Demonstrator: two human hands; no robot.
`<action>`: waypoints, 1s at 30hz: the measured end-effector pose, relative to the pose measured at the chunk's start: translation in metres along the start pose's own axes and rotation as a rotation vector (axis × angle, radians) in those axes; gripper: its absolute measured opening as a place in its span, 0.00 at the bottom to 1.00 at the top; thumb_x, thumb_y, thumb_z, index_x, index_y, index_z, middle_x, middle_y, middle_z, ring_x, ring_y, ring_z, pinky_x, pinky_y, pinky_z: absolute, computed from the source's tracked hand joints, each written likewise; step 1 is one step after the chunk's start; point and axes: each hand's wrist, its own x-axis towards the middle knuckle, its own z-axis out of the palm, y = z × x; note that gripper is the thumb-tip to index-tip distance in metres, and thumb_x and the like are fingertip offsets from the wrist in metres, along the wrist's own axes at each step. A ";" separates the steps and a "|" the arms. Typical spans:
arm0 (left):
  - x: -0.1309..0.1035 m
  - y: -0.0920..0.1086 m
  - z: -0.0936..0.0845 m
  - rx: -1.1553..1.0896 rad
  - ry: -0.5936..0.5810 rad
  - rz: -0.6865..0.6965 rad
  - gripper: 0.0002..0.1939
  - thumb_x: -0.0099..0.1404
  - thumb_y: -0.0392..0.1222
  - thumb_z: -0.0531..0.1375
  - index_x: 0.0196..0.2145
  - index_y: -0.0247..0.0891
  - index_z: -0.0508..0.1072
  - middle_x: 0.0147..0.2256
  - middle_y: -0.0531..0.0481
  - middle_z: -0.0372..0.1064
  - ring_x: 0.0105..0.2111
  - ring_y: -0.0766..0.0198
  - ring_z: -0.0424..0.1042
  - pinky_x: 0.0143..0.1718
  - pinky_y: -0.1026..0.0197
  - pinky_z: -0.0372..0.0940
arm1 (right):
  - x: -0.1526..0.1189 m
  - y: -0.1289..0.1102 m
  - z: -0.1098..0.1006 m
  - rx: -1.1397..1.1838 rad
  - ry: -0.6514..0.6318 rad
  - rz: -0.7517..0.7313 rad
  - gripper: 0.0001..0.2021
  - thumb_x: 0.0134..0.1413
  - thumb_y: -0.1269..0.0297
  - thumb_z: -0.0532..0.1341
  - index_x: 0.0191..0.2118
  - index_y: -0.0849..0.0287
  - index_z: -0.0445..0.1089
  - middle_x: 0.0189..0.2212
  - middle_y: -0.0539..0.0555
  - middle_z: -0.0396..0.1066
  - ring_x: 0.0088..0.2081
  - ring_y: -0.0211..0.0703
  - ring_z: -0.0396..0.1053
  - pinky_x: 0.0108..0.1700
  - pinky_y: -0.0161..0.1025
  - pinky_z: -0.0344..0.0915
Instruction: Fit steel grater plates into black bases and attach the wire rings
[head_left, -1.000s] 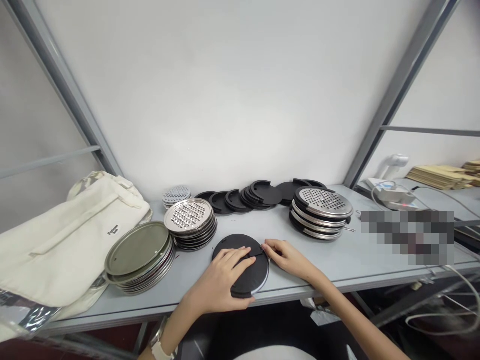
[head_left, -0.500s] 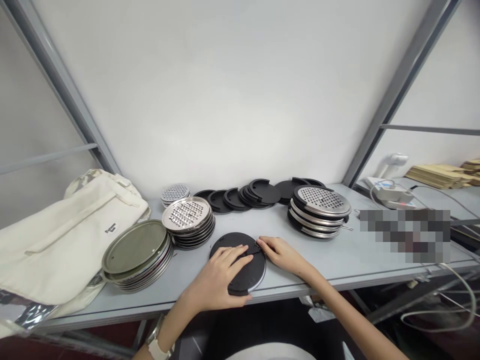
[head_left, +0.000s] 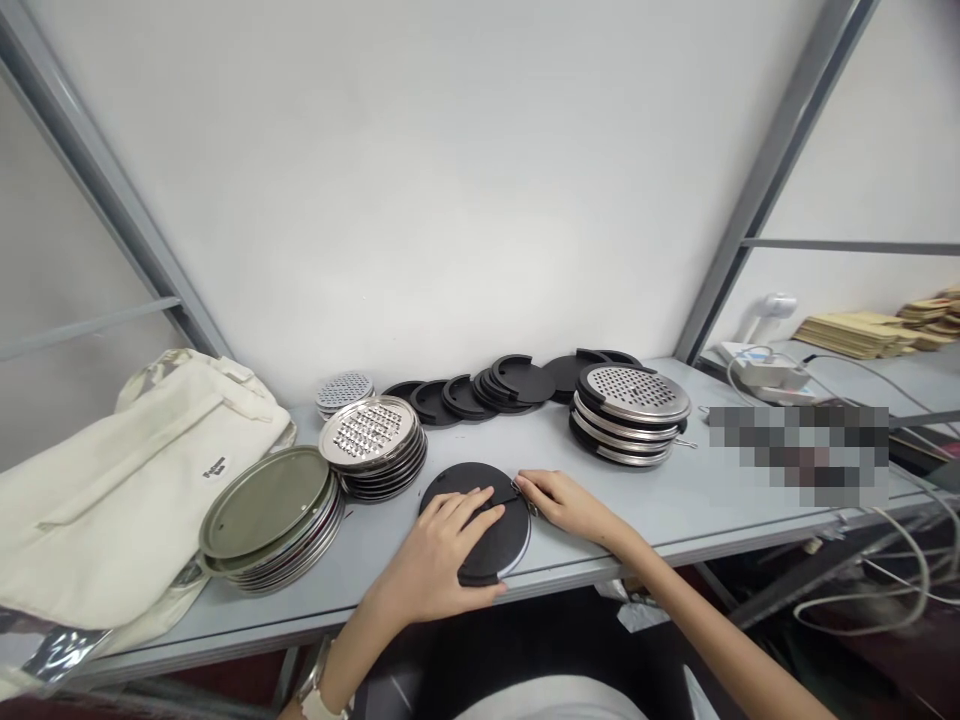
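A round black disc (head_left: 499, 550) lies near the table's front edge, with a thin silvery rim showing at its lower right. My left hand (head_left: 446, 550) holds it down, fingers spread across its top and thumb along the near edge. At the disc's right edge, my right hand (head_left: 566, 503) pinches a small metal wire clip (head_left: 516, 486), largely covered by the fingertips. Left of the disc stands a stack of round metal graters (head_left: 371, 432). To the right is another stack of perforated metal discs with black rims (head_left: 634, 392).
Green round plates (head_left: 264, 503) are stacked at the left beside a white cloth bag (head_left: 142, 490). Black round holders (head_left: 523, 382) overlap along the wall. A smaller grater stack (head_left: 343, 388) stands behind. Cables and a white device (head_left: 763, 368) occupy the right, near wooden boards (head_left: 855, 335).
The camera view has shifted slightly. Both hands stay at the black disc; my right fingertips have moved slightly, and more of the wire clip shows.
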 end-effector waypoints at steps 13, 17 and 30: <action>0.000 -0.001 0.001 0.005 0.014 0.022 0.38 0.58 0.53 0.62 0.62 0.43 0.55 0.63 0.44 0.50 0.60 0.49 0.54 0.59 0.46 0.52 | 0.001 0.002 0.002 0.016 -0.006 0.018 0.19 0.65 0.57 0.45 0.23 0.58 0.54 0.19 0.45 0.53 0.23 0.35 0.52 0.27 0.34 0.49; 0.000 -0.001 0.002 0.000 0.014 0.018 0.38 0.57 0.54 0.62 0.62 0.43 0.55 0.63 0.43 0.50 0.60 0.48 0.54 0.58 0.46 0.52 | 0.001 0.004 0.003 0.030 -0.009 0.042 0.19 0.64 0.57 0.47 0.21 0.58 0.51 0.18 0.44 0.49 0.22 0.34 0.49 0.26 0.34 0.47; 0.001 0.000 0.000 -0.005 0.007 0.017 0.38 0.57 0.54 0.62 0.62 0.43 0.54 0.63 0.43 0.50 0.60 0.49 0.54 0.58 0.46 0.52 | -0.001 0.004 0.003 0.052 -0.005 0.061 0.17 0.61 0.60 0.49 0.21 0.58 0.51 0.18 0.43 0.49 0.22 0.33 0.48 0.25 0.33 0.46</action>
